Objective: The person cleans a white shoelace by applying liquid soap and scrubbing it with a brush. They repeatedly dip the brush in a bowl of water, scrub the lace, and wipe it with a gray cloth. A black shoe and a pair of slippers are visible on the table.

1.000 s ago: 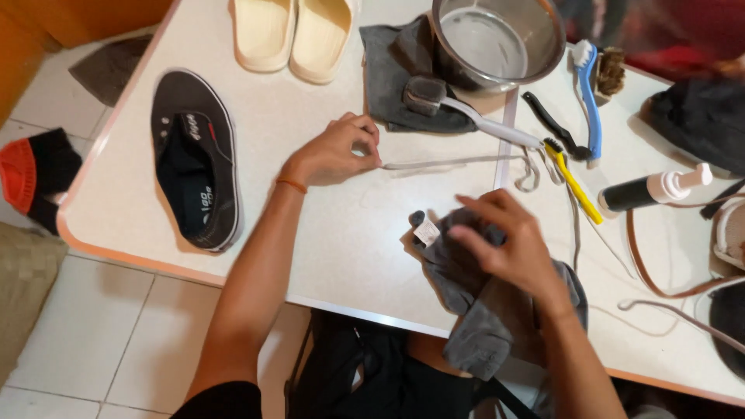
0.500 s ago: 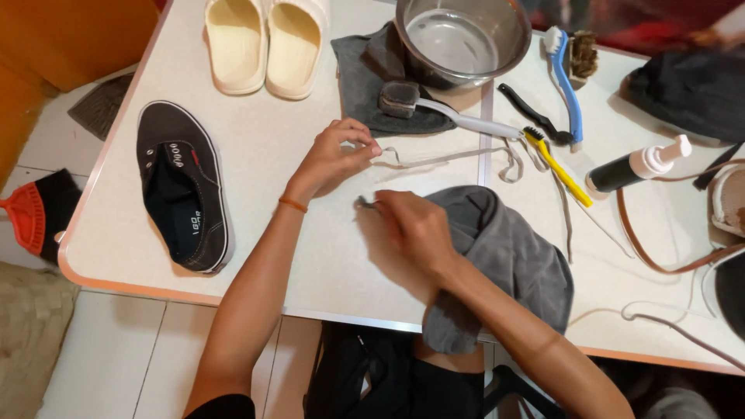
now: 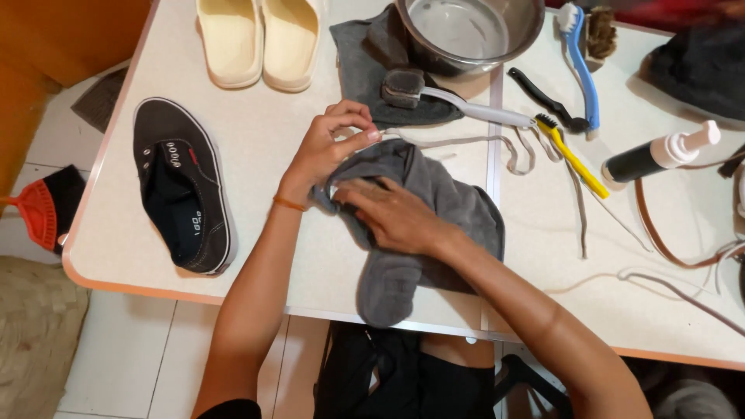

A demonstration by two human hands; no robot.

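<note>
Since half a second ago, right hand (image 3: pixel 396 213) moved onto the grey cloth (image 3: pixel 423 233), pressing it flat-fingered; left hand (image 3: pixel 330 147) now pinches the cloth's edge on the tabletop (image 3: pixel 264 202).

Grey cloth (image 3: pixel 434 233), crumpled, on table, white shoelace (image 3: pixel 466 142) just beyond

I see bowl (image 3: pixel 466 31) cut by top edge | slippers (image 3: pixel 260 39) cropped | cloth (image 3: pixel 434 225) partly under my right hand (image 3: pixel 396 217)
</note>
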